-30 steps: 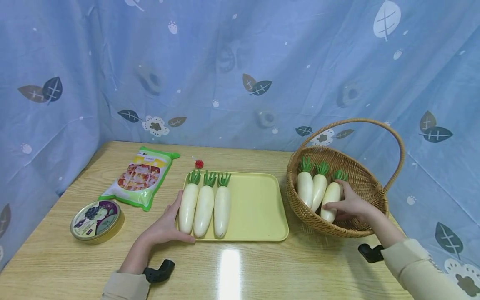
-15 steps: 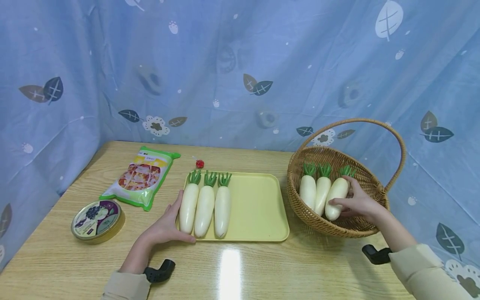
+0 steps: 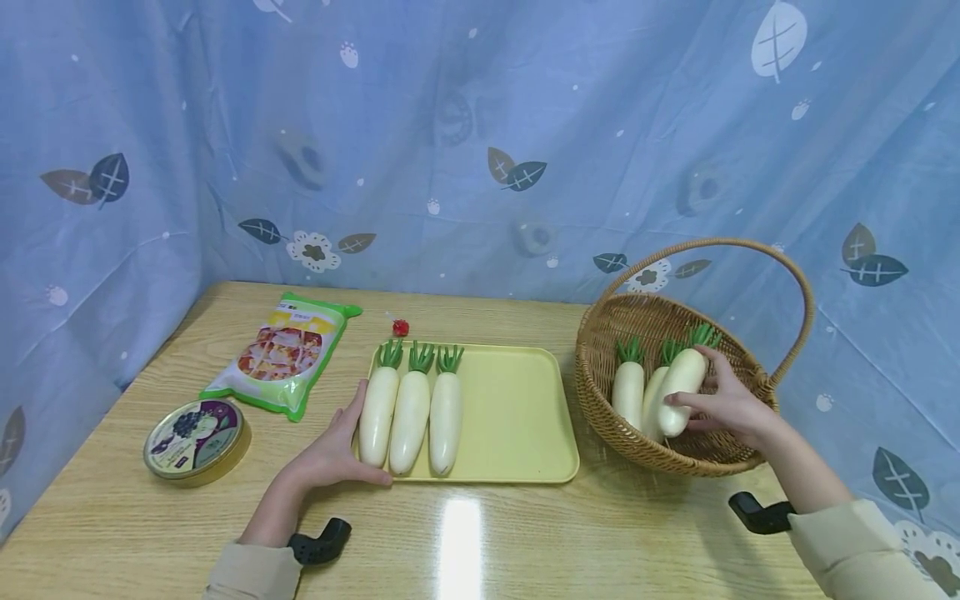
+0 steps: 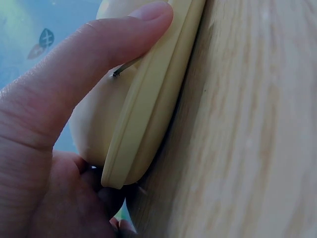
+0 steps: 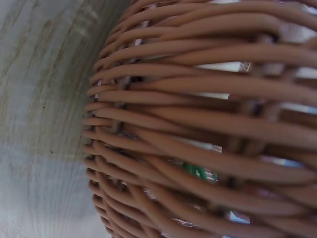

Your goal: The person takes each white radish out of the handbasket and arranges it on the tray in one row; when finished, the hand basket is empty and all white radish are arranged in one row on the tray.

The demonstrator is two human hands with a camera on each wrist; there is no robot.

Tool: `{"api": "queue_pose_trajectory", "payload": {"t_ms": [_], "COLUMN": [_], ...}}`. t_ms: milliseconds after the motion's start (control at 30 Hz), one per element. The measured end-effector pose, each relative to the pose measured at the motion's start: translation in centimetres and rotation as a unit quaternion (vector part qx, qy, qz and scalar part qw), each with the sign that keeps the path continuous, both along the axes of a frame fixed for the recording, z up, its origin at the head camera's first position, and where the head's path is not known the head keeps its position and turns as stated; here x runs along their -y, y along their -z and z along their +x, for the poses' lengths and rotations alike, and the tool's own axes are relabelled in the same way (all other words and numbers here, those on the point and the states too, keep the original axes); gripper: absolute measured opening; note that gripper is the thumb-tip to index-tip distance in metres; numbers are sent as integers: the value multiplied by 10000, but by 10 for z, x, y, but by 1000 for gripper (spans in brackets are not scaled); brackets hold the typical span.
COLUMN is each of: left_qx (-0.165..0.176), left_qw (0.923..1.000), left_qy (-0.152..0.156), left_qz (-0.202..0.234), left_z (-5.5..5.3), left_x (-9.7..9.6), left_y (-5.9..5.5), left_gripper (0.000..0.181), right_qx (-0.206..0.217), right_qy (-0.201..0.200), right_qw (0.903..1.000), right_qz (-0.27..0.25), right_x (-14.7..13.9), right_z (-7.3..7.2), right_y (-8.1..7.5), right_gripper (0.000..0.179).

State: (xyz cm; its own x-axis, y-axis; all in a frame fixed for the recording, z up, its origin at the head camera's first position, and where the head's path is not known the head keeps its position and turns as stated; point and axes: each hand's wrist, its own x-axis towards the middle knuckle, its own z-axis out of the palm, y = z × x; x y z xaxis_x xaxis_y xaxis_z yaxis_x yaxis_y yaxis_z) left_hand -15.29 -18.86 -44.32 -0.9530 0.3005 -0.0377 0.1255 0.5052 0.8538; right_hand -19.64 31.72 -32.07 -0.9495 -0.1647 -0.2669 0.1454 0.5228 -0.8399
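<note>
Daikon in right hand, fingers curled round it, wicker basket around them!
Looks smooth and firm, probably slick: mid-body hold suits. Left hand touches yellow tray, thumb and fingers spread wide.

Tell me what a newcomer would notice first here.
Probably the basket at the right, where the right hand holds a white radish beside two others. Then the three radishes lined up on the left half of the yellow tray, and the patterned blue cloth behind.
</note>
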Motion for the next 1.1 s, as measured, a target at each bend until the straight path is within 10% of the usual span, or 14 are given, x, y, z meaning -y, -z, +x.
{"api": "queue_pose_trajectory", "payload": {"t_ms": [1100], "left_qx": [-81], "left_qw": [10000], "left_qy": [32], "left_qz": [-31], "left_z": [-1], "left_x": [0], "left_y": [2], "left_gripper": [139], "right_qx": [-659], "right_qy": [-29], "right_qw": [9978], "right_qz": [-76], "right_x": [7], "right_z": [21], "right_y": [-28], "right_gripper": [100]}}
